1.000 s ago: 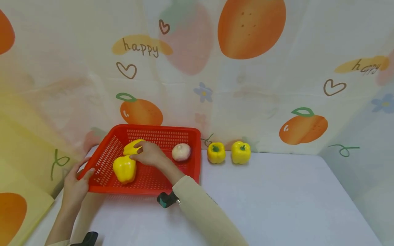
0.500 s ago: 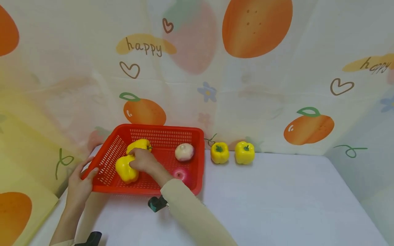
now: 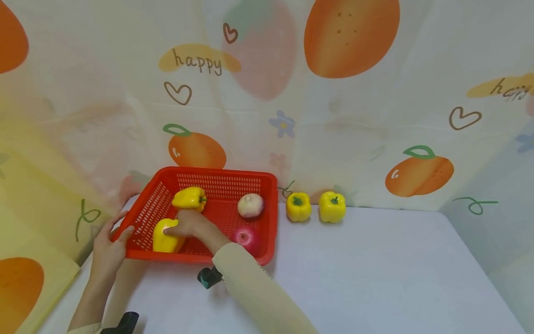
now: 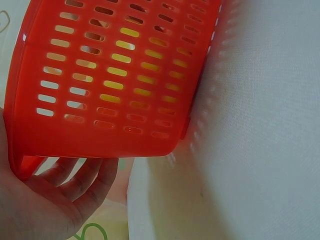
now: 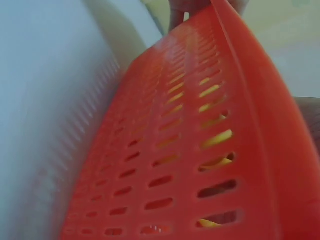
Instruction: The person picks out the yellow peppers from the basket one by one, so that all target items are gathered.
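A red plastic basket (image 3: 217,174) with slotted walls stands on the table, its left rim gripped by my left hand (image 3: 109,250). In the left wrist view, the thumb side is at the rim and the fingers (image 4: 95,187) reach around the basket's corner. My right hand (image 3: 193,225) is inside the basket, holding a yellow bell pepper (image 3: 162,239) at the front left. Behind that hand lies another yellow bell pepper (image 3: 189,198) on its side, stem to the right. A whitish bulb, like an onion (image 3: 250,205), and a pink-red apple (image 3: 246,238) lie in the right half.
Two yellow bell peppers, a left one (image 3: 298,207) and a right one (image 3: 332,207), stand upright on the white table (image 3: 375,269) right of the basket. A fruit-printed cloth (image 3: 333,116) hangs behind the table's back edge.
My right hand has moved from the back pepper to the front-left one, which has shifted slightly toward the front. The apple has come into sight from behind my right arm. The left hand keeps its grip.
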A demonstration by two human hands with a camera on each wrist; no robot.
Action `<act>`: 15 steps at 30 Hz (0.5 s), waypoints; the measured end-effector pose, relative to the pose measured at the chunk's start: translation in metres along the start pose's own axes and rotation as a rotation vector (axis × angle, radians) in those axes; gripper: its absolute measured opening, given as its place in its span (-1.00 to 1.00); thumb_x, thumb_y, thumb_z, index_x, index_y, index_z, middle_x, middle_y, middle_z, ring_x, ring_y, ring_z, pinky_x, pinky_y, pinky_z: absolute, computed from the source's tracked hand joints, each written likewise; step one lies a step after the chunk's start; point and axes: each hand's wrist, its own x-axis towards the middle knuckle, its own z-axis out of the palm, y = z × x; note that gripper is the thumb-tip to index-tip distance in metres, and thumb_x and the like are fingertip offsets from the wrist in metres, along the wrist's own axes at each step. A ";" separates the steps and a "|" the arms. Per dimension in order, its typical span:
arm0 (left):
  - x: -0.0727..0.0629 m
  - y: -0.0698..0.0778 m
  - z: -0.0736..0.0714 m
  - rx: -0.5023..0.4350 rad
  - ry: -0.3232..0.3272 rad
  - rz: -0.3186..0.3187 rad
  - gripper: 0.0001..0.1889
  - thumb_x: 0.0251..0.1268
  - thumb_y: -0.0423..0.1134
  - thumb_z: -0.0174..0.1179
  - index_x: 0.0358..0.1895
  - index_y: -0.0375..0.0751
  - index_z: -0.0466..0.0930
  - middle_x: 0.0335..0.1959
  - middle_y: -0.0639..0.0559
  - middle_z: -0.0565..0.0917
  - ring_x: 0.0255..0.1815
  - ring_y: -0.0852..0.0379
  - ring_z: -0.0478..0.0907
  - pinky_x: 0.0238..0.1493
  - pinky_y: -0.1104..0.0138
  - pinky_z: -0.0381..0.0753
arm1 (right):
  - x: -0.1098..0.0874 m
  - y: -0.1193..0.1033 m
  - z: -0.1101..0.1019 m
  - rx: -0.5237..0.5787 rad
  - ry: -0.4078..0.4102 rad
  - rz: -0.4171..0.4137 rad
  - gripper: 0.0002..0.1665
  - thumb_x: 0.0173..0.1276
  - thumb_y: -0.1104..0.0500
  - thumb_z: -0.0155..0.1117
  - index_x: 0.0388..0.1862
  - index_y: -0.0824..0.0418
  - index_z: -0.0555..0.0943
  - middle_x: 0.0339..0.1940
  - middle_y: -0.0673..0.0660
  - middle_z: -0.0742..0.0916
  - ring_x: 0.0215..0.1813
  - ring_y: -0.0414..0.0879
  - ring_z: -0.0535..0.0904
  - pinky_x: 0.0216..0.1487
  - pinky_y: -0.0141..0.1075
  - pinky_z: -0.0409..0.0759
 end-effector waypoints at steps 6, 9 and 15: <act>0.000 0.000 0.001 0.008 -0.008 0.007 -0.44 0.52 -0.13 -0.01 0.52 0.02 0.17 0.30 -0.36 0.29 -0.25 0.51 0.42 -0.32 0.61 0.54 | -0.004 0.002 0.001 0.114 -0.003 -0.002 -0.63 0.32 -0.01 0.36 -0.48 0.17 0.45 -0.66 0.03 0.38 -0.55 -0.15 0.35 -0.47 -0.38 0.33; 0.000 0.000 0.001 0.007 -0.010 0.008 -0.44 0.52 -0.12 -0.02 0.52 0.02 0.17 0.31 -0.36 0.28 -0.24 0.51 0.41 -0.32 0.62 0.53 | -0.006 0.003 0.000 0.139 -0.001 -0.040 -0.60 0.33 0.00 0.36 -0.54 0.18 0.44 -0.70 0.02 0.36 -0.59 -0.15 0.33 -0.50 -0.40 0.32; 0.001 -0.001 -0.001 0.003 -0.012 0.011 -0.45 0.52 -0.13 -0.01 0.52 0.03 0.19 0.28 -0.35 0.29 -0.26 0.53 0.43 -0.33 0.61 0.55 | -0.007 0.005 -0.001 0.169 0.010 -0.056 -0.54 0.28 0.01 0.40 -0.64 0.18 0.41 -0.75 0.00 0.35 -0.60 -0.18 0.31 -0.51 -0.42 0.31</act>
